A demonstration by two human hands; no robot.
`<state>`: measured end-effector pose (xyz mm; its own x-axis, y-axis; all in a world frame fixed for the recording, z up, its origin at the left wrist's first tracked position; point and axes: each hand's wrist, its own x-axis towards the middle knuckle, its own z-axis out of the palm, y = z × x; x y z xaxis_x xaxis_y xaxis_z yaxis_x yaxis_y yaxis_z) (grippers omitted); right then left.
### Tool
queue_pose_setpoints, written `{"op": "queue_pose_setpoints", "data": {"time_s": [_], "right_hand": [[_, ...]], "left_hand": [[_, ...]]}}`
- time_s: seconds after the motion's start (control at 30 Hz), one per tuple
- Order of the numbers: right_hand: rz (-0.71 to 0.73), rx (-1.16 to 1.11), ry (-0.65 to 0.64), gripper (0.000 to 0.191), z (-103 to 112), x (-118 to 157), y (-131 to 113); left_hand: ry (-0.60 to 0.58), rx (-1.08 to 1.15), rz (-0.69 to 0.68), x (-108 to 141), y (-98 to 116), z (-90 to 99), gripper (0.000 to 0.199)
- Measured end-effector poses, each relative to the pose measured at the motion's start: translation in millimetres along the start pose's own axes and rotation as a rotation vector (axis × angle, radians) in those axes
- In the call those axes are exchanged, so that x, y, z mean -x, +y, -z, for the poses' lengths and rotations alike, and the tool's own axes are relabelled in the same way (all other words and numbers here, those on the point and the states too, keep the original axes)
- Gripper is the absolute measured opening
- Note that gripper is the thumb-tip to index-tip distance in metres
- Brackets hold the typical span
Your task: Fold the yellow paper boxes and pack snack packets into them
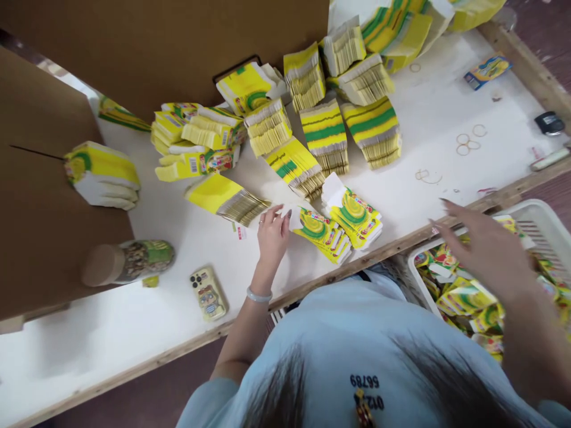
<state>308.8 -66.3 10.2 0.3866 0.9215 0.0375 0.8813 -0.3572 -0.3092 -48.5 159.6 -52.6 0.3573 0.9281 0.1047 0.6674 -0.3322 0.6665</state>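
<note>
My left hand [272, 236] is over the table with fingers and thumb drawn together at the white flap end of a flattened yellow-green carton [319, 229], the top one of a small overlapping pile. Just left of the fingertips lies a fanned row of folded cartons [227, 201]. Another small pile of printed cartons [354, 215] is beside the first, to its right. My right hand [491, 252], slightly blurred, hovers over the table edge and a white plastic basket [542, 208]. Its fingers are spread and nothing shows in them. Loose yellow-green cartons [466, 297] fill the basket.
Several carton bundles [323, 134] stand at the back against a brown cardboard panel [178, 47]. At left are a jar [147, 261] and a phone [209, 294]. Rubber bands [467, 142], a blue box [488, 71] and a black tape measure [549, 123] lie right.
</note>
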Motion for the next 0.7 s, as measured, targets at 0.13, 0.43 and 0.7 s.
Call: {"op": "queue_pose_setpoints", "data": {"time_s": [0.13,0.43,0.7], "right_hand": [[0.405,-0.530,0.230,0.047,-55,-45,-141],[0.398,-0.952,0.052,0.037,-92,-40,-205],[0.084,-0.997,0.250,0.035,-91,-23,-208]], "left_hand": [[0.108,0.113,-0.037,22,22,24.5,0.048],[0.051,0.554,-0.110,65,60,23.9,0.068],[-0.284,0.782,-0.202,68,74,-34.9,0.084]]}}
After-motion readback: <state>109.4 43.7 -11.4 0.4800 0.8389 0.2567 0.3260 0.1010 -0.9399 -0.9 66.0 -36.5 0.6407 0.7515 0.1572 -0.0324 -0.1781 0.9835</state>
